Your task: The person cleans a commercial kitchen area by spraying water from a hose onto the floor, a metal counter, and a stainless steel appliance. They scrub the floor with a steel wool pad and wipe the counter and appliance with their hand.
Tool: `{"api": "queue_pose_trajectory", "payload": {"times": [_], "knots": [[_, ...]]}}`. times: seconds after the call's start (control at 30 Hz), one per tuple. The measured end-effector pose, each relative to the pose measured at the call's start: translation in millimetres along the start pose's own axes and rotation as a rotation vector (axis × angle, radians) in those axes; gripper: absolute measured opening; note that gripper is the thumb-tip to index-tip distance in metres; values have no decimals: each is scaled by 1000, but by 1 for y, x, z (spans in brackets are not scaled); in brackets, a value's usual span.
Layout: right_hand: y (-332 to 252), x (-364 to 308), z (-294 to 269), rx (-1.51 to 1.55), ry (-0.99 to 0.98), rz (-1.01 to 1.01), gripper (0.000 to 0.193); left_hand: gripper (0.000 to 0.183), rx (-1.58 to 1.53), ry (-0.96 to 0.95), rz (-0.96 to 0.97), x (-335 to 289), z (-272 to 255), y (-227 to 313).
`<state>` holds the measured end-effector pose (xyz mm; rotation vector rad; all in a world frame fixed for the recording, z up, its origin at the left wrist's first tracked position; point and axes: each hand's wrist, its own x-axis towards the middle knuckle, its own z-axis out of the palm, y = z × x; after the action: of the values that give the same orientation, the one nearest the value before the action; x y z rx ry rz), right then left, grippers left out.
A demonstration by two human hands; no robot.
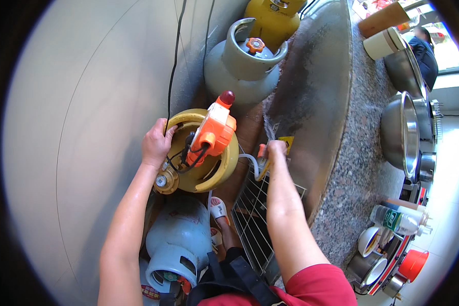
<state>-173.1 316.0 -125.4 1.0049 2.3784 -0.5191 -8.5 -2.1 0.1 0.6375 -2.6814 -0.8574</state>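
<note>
We stand over a row of gas cylinders between a grey wall and a granite desk (352, 153). Our left hand (155, 144) grips the collar of the yellow gas cylinder (201, 176) on its left side; the fingers are closed around the rim. An orange regulator unit (214, 131) with a dark red knob sits on top of this cylinder, and black cables run from it up along the wall. Our right hand (274, 153) is just to the right of the cylinder, fingers closed on a small orange and yellow part where a pale hose (250, 160) ends; what exactly this part is, we cannot tell.

We judge that the step in hand is steadying the cylinder while the hose end is handled. The next move, we think, calls for a firm hold on the collar and care that the hose is not bent sharply.

Nearer to us stands a blue gas cylinder (178, 245), with a small coloured label low on its body. Farther away are a grey gas cylinder (245, 61) with an orange valve wheel and another yellow one behind it. A wire rack (255, 219) leans by the desk. On the desk there are steel bowls (400, 132), a clear bottle with a green label (400, 220) and a red cup (413, 264).
</note>
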Motion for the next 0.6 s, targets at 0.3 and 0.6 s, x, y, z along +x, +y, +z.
{"api": "queue_pose_trajectory", "payload": {"times": [0.3,0.6], "knots": [[63,-82,53,475,4,115,38,38,-341,-215,-173,4,-2,-15],[170,-143,134,653,-232,506,29,48,-536,103,-434,-71,-47,15]]}}
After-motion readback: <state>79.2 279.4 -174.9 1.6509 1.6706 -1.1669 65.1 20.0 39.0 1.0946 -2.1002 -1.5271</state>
